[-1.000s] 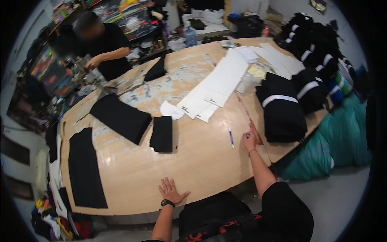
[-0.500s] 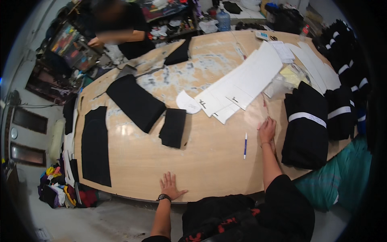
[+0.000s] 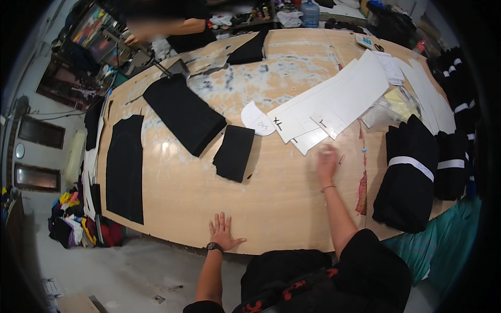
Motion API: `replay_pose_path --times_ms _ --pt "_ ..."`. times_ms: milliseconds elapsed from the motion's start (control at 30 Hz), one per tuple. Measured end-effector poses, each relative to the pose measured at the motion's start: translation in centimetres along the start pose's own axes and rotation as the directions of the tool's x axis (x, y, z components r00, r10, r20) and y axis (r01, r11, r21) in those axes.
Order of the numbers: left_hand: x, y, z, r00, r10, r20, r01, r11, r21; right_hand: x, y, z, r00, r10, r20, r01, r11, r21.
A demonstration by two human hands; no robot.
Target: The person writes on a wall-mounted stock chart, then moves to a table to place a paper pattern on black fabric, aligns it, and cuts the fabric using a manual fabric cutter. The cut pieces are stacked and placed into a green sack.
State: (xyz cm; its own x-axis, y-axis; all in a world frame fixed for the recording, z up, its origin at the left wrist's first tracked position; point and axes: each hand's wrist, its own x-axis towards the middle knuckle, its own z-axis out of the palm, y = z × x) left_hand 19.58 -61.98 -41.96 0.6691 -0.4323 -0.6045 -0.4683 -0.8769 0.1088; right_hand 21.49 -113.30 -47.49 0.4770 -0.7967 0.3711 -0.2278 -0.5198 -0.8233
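Note:
My left hand (image 3: 223,233) rests flat on the near edge of the wooden table (image 3: 282,208), fingers spread. Just below the white paper pattern pieces (image 3: 339,99) is my right hand (image 3: 327,160), blurred by motion, so what its fingers hold cannot be made out. A small rounded white pattern piece (image 3: 257,119) lies at the left end of the papers. Left of it are a small folded black fabric piece (image 3: 234,154) and a longer black fabric stack (image 3: 185,115). The blue-and-white pen seen earlier no longer shows on the table.
Tied black fabric bundles (image 3: 407,180) stand at the right edge, beside a clear plastic bag (image 3: 389,107). A flat black fabric panel (image 3: 125,169) lies far left. A co-worker's arm (image 3: 167,27) reaches in beyond the far edge. A torn reddish strip (image 3: 362,190) runs along a table seam.
My right hand has moved left and slightly up from beside the bundles toward the white patterns. The pen has gone from its place on the table. My left hand stays flat; the view has shifted.

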Motion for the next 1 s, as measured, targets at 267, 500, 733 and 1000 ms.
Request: replay_pose_path --times_ms 267,500,733,1000 --pt "-0.3 0.6 -0.1 0.999 -0.029 -0.024 0.03 0.999 0.039 -8.4 -21.3 17.5 0.711 0.585 0.39 -0.459 0.806 -0.373" --pt "-0.4 0.7 -0.5 0.996 -0.022 -0.087 0.023 1.0 0.004 -6.2 -25.1 19.5 0.497 0.795 0.348 -0.577 0.602 -0.552" --pt "-0.7 0.3 0.0 0.981 0.036 -0.193 -0.052 0.995 -0.083 -9.7 -23.7 18.9 0.574 0.7 0.424 -0.7 0.689 -0.189" --pt "-0.3 -0.5 1.5 0.946 0.094 -0.312 -0.137 0.983 -0.119 -15.8 -22.5 14.5 0.705 0.48 0.522 -0.507 0.856 -0.103"
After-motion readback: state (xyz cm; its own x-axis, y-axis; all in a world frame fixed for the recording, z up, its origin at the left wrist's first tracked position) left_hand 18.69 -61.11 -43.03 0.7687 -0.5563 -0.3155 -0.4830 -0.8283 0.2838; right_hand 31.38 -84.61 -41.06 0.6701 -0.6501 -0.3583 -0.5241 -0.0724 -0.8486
